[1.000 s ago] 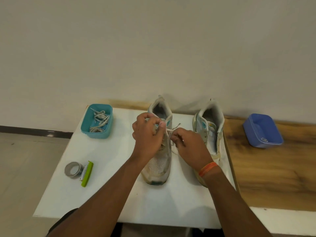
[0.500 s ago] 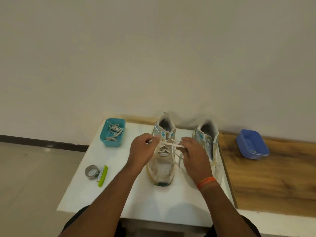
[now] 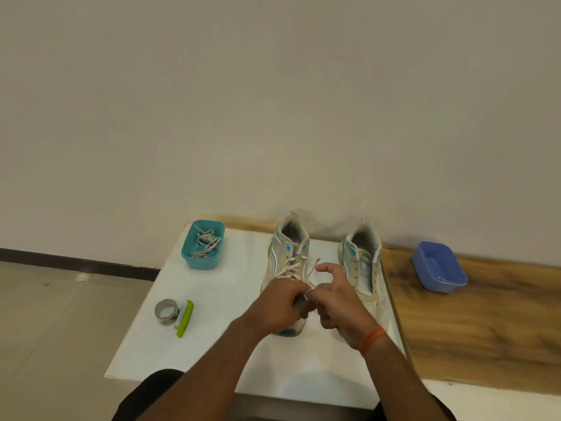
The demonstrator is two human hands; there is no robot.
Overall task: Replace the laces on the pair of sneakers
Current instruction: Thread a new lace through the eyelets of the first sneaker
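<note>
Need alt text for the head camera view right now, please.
Both hands, left and right, pinch a white lace over the left sneaker on a white table. The right sneaker has no lace; a teal tub holds old laces.

Both my forearms reach in from the near edge and converge toward the middle. My left hand (image 3: 280,302) sits knuckles up, fingers curled, pinching something small and white at its fingertips; what exactly it pinches I cannot tell. My right hand (image 3: 340,302) meets it, touching at the fingertips, lower fingers curled in, index finger crooked up and away toward the far side. An orange band (image 3: 372,338) circles my right wrist.
</note>
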